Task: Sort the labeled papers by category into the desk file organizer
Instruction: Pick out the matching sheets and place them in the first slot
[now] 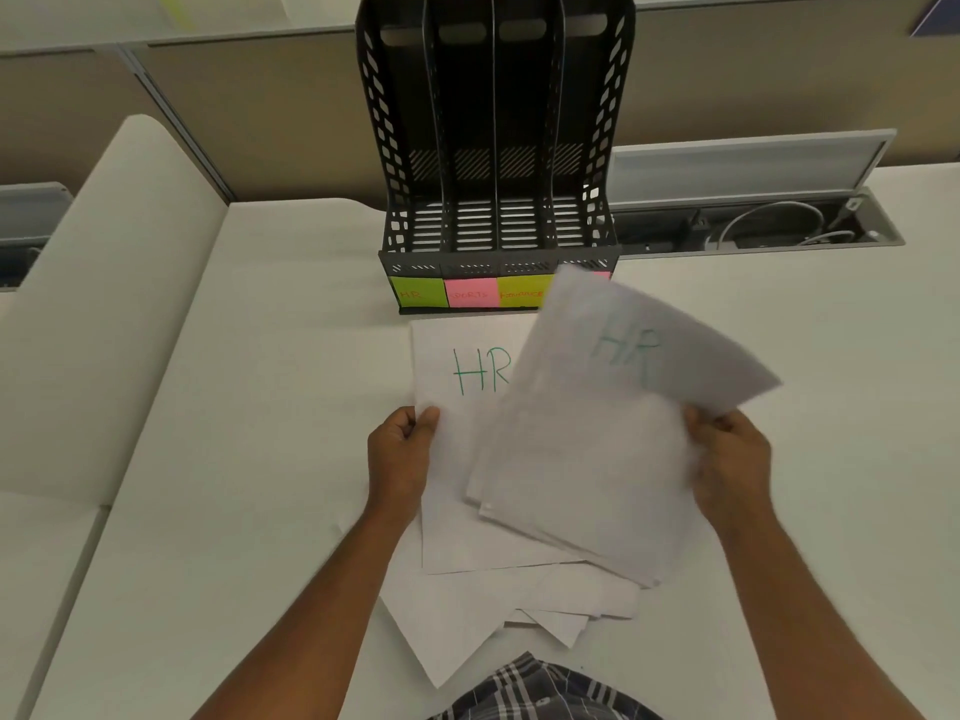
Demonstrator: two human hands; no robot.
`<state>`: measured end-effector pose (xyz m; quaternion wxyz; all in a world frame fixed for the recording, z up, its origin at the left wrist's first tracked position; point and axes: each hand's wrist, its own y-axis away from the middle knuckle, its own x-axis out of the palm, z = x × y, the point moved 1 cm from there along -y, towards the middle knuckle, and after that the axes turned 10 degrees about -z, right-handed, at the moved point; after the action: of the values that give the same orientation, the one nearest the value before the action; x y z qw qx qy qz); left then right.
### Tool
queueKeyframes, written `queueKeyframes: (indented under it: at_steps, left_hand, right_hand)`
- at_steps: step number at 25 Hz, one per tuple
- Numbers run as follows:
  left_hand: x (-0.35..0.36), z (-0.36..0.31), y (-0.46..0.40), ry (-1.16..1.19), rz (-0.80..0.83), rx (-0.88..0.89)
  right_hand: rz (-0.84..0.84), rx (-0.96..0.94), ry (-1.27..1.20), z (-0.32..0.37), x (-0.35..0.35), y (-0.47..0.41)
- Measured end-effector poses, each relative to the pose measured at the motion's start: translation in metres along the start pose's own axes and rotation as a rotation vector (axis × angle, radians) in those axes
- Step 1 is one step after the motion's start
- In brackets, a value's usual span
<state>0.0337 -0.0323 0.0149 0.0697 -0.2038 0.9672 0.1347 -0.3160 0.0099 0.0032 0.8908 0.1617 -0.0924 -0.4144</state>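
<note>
A black perforated plastic desk file organizer (496,148) with four upright slots stood at the back of the smooth white desk (234,459); no paper was seen in any slot. Three square sticky labels (470,292) were fully visible on its front lip, green, pink and yellow, with a fourth mostly hidden. A flat white sheet marked HR in green (462,371) was pinched at its left edge by the left hand (397,457). A blurred, curling bundle of thin white sheets (597,439), possibly three or four, also marked HR, was gripped by the right hand (732,465). More loose white papers (467,615) lay fanned beneath.
</note>
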Motion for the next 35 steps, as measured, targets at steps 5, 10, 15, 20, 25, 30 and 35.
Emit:
queueKeyframes:
  at_steps: [5,10,15,20,25,30,35]
  left_hand:
    - [-0.004,-0.001,-0.008,0.013,0.025,-0.051]
    - [0.003,-0.006,-0.006,0.076,0.149,-0.024]
    - [0.004,-0.013,-0.002,0.116,0.221,-0.029]
    - [0.004,-0.011,-0.004,0.132,0.187,-0.004]
    - [-0.002,-0.009,-0.010,0.078,0.137,-0.017]
    - [0.007,-0.011,-0.002,0.054,0.229,-0.104]
    - [0.012,-0.011,0.002,0.051,0.324,-0.207]
  right_hand:
    - [0.005,0.147,-0.197,0.007,-0.029,-0.032]
    - [0.180,0.168,0.011,-0.003,0.016,-0.005]
    - [0.333,0.150,0.183,-0.010,0.047,0.016]
    - [0.275,0.104,0.209,-0.001,0.049,0.018]
    - [0.023,0.053,0.053,0.022,0.009,-0.005]
    - [0.121,0.048,0.088,0.020,0.025,0.002]
    - [0.235,-0.113,0.445,-0.005,0.069,0.035]
